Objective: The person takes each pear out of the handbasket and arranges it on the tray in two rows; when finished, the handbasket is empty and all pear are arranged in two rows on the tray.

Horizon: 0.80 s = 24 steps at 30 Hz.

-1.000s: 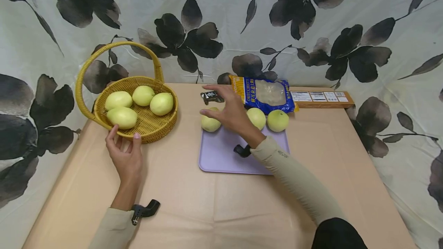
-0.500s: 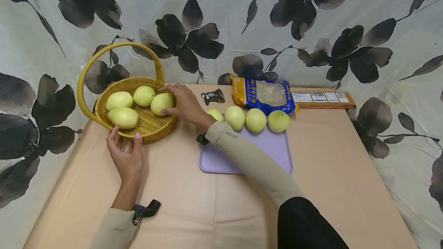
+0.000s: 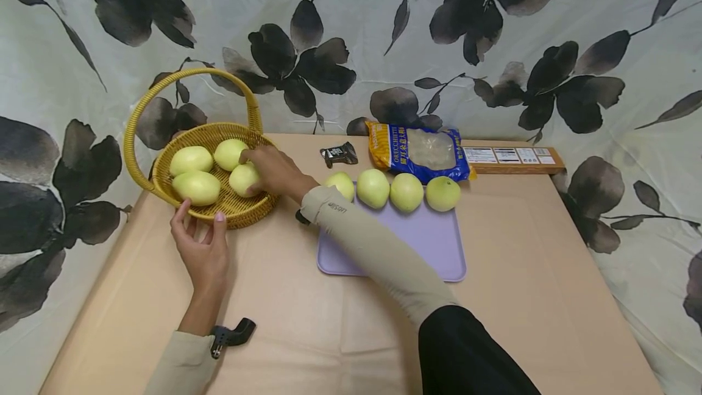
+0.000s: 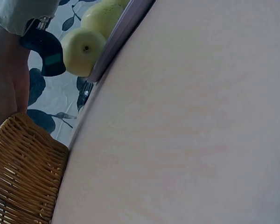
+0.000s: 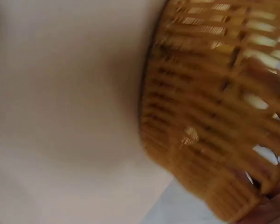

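Note:
A yellow wicker basket [image 3: 258, 209] with a tall handle stands at the left of the table, several pale green fruits like apples in it. My right hand [image 3: 276, 172] reaches over its right side and grips the rightmost green apple [image 3: 241, 180]; some of its fingers are hidden. With loosely bent fingers, my left hand [image 3: 203, 255] touches the basket's near rim by fingertips and thumb. The left wrist view has the basket's woven wall [image 4: 28, 168] and my right hand [image 4: 9, 84] above it. Blurred wickerwork of the basket [image 5: 200, 121] fills much of the right wrist view.
A lilac tray [image 3: 422, 242] lies right of the basket, with a row of green apples [image 3: 406, 192] along its far side. Behind are a small black wrapped packet [image 3: 339, 154], a blue and yellow pasta bag [image 3: 422, 151] and a long brown box [image 3: 512, 159]. A floral curtain hangs behind.
My right hand has moved left from above the tray to the basket and taken hold of the rightmost apple there, which has shifted slightly toward me and left. My left hand stays at the rim.

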Each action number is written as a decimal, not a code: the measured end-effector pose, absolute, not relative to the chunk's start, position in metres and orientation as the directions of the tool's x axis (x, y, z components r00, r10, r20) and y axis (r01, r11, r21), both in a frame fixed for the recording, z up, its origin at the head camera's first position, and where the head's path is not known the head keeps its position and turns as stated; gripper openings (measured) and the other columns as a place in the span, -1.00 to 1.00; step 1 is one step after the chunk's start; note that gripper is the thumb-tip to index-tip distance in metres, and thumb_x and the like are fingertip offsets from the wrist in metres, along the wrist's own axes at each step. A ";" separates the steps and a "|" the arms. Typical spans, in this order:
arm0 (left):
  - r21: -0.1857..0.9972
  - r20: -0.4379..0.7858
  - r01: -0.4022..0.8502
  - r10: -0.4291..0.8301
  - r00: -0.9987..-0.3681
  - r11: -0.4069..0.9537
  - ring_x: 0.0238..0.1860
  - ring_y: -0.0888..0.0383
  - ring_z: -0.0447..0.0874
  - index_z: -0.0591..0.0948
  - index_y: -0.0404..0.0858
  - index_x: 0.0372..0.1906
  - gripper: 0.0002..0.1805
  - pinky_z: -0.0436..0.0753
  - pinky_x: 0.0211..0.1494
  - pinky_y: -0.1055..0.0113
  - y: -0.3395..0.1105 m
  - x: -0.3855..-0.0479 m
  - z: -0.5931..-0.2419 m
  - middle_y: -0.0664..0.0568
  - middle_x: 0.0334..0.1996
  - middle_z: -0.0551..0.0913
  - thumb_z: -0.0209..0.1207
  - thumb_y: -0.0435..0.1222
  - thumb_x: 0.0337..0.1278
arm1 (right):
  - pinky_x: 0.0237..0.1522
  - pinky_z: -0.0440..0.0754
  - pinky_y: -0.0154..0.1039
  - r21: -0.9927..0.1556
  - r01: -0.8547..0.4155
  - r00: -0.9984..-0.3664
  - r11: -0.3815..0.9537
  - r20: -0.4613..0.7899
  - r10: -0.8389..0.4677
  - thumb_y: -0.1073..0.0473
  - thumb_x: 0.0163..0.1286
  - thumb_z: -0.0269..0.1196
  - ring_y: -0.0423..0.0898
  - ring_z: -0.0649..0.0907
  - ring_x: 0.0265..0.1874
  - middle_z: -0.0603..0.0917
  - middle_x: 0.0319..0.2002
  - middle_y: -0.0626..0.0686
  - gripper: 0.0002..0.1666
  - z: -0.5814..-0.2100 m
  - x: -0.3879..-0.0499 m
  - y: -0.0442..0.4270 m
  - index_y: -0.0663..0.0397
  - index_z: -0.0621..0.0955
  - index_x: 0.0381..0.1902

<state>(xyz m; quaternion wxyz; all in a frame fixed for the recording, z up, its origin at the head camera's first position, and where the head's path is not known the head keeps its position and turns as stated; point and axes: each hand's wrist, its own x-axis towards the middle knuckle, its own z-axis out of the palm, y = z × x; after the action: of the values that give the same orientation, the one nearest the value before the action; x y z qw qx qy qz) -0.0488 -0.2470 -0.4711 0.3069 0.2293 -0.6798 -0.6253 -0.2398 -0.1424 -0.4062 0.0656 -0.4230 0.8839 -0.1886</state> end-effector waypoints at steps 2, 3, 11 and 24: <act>0.991 0.130 0.068 -0.696 -0.706 0.117 0.68 -0.09 0.10 0.24 0.08 0.60 -0.27 0.38 0.62 -0.16 -0.247 -0.048 -0.471 0.09 0.65 0.09 0.28 -0.23 0.48 | 0.23 0.62 -0.23 -0.386 -0.741 -0.611 0.549 0.049 -0.790 -0.14 0.15 0.66 -0.09 0.64 0.22 0.71 0.22 -0.05 -0.20 -0.407 -0.237 -0.144 -0.10 0.63 0.30; 0.991 0.130 0.066 -0.697 -0.705 0.118 0.68 -0.09 0.10 0.24 0.08 0.60 -0.27 0.38 0.62 -0.16 -0.246 -0.048 -0.471 0.09 0.65 0.09 0.28 -0.23 0.49 | 0.22 0.62 -0.23 -0.392 -0.745 -0.605 0.539 0.057 -0.794 -0.14 0.14 0.66 -0.09 0.64 0.22 0.71 0.20 -0.05 -0.21 -0.408 -0.235 -0.144 -0.10 0.63 0.28; 0.990 0.133 0.067 -0.703 -0.699 0.120 0.67 -0.11 0.12 0.25 0.07 0.59 -0.27 0.41 0.60 -0.13 -0.247 -0.049 -0.470 0.10 0.64 0.11 0.29 -0.23 0.47 | 0.30 0.56 -0.28 -0.460 -0.746 -0.603 0.482 0.158 -0.782 -0.16 0.11 0.67 -0.15 0.64 0.27 0.74 0.22 -0.12 -0.23 -0.401 -0.219 -0.132 -0.14 0.68 0.26; 0.991 0.133 0.070 -0.702 -0.699 0.118 0.68 -0.10 0.11 0.26 0.07 0.59 -0.27 0.40 0.60 -0.14 -0.247 -0.049 -0.472 0.11 0.64 0.12 0.30 -0.23 0.47 | 0.29 0.52 -0.24 -0.622 -0.722 -0.587 0.305 0.317 -0.745 -0.05 0.11 0.69 -0.20 0.65 0.18 0.74 0.21 -0.13 -0.21 -0.375 -0.200 -0.057 -0.15 0.66 0.30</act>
<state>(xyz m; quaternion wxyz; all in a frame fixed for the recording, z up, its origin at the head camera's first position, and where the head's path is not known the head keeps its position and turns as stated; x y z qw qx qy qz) -0.0494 -0.2468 -0.4716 0.3105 0.2324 -0.6802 -0.6220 -0.1999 -0.0572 -0.3752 0.0154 -0.4539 0.8076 -0.3763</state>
